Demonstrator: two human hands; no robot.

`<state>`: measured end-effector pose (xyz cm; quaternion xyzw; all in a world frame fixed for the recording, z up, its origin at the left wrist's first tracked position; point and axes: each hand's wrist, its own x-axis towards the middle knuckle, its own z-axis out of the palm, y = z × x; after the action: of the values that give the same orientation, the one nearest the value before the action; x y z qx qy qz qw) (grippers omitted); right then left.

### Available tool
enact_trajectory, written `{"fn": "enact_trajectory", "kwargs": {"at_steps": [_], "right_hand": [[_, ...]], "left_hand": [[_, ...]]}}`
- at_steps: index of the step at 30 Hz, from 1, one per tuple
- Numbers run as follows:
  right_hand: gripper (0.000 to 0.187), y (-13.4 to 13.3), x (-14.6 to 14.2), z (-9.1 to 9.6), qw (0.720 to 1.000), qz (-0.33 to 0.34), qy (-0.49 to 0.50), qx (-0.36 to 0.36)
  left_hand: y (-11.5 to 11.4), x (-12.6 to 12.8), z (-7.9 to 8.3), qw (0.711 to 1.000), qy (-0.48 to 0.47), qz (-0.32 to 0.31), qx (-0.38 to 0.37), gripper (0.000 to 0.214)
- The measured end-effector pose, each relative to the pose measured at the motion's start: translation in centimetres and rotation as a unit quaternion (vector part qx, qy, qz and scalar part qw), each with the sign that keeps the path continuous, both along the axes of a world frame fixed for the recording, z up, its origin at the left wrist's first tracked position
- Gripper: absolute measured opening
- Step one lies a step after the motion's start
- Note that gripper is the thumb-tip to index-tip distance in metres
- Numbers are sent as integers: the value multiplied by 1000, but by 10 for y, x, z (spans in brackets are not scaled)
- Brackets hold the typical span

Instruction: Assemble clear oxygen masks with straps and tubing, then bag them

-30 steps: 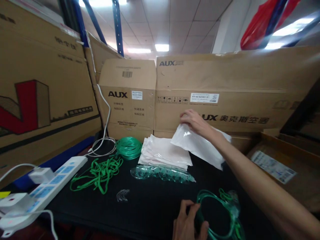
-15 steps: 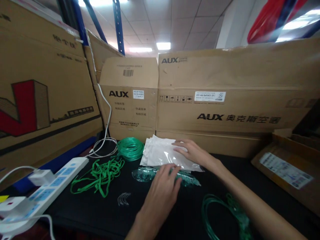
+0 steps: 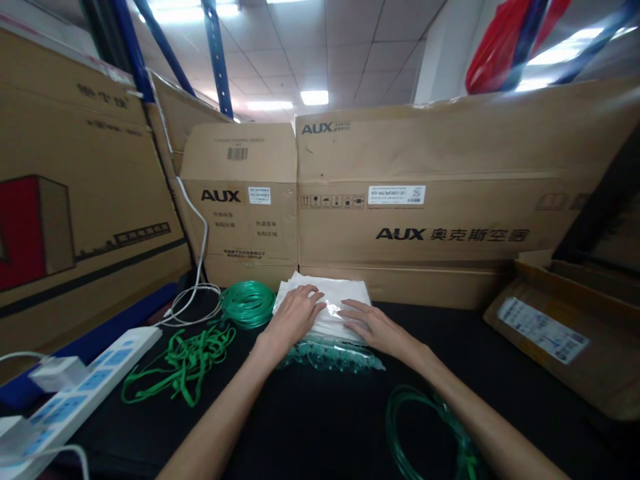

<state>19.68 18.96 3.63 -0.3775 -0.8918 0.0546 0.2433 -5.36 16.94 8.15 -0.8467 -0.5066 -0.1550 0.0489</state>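
A stack of white plastic packets [image 3: 345, 291] lies on the black tabletop against the cardboard boxes. My left hand [image 3: 299, 313] rests on the stack's left side, fingers stretched out. On its right side lies my right hand [image 3: 377, 327], fingers spread over the white plastic. Just in front of the stack, partly under it, is a clear bag of green pieces [image 3: 333, 355]; what the pieces are I cannot make out. A coil of green tubing [image 3: 247, 305] sits left of my left hand. Under my right forearm is another green tubing coil [image 3: 395, 427], partly hidden.
Tangled green ribbon [image 3: 187, 360] lies on the left beside a white power strip [image 3: 95, 393] with plugs in it. Large AUX cardboard boxes [image 3: 335, 233] wall off the back. An open carton [image 3: 545, 333] stands at the right. A white cable [image 3: 203, 233] hangs at the back left.
My left hand has moved forward from the green bag onto the white packets. My right hand stays on the stack's right side. The camera view has shifted slightly right.
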Motion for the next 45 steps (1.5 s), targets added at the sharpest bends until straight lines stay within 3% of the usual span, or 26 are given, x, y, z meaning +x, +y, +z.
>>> {"fn": "enact_trajectory", "kwargs": {"at_steps": [5,9,14,18,21,24,27,30,33,35,37,39,41,45], "right_hand": [[33,34,-15,9,998,-59,3,12],[41,50,-14,3,995,-74,-58,-33],[42,44,-6,-17,983,-76,-125,-108],[39,41,-2,-13,981,-75,-126,-127],[38,40,2,0,986,-76,-97,-116],[38,32,11,16,992,-86,-43,-86],[35,9,29,34,994,-98,23,-46],[33,-34,55,47,991,-108,75,-11],[32,-93,84,45,988,-115,101,9],[27,-133,102,33,986,-122,108,25],[22,-166,118,18,986,-123,107,35],[22,-189,132,2,989,-111,84,58],[35,-201,142,-10,990,-112,23,85],[57,-201,148,-25,983,-83,-111,116]], "left_hand": [[45,-4,1,996,50,-27,-66,46],[65,-13,-7,987,96,-8,-129,46],[74,-25,-21,974,138,30,-180,46],[77,-27,-26,968,154,40,-195,46],[75,-27,-18,974,141,29,-176,47],[68,-30,1,989,83,14,-122,46],[45,-27,19,999,-23,10,-32,39],[-6,-3,20,990,-134,-5,44,47],[-79,46,-3,980,-183,-60,40,40],[-123,87,-25,968,-207,-140,-30,28],[-151,124,-46,950,-232,-183,-101,24],[-162,154,-62,949,-226,-171,-141,23],[-160,173,-72,952,-220,-146,-153,25],[-152,183,-84,957,-199,-148,-150,22]]}}
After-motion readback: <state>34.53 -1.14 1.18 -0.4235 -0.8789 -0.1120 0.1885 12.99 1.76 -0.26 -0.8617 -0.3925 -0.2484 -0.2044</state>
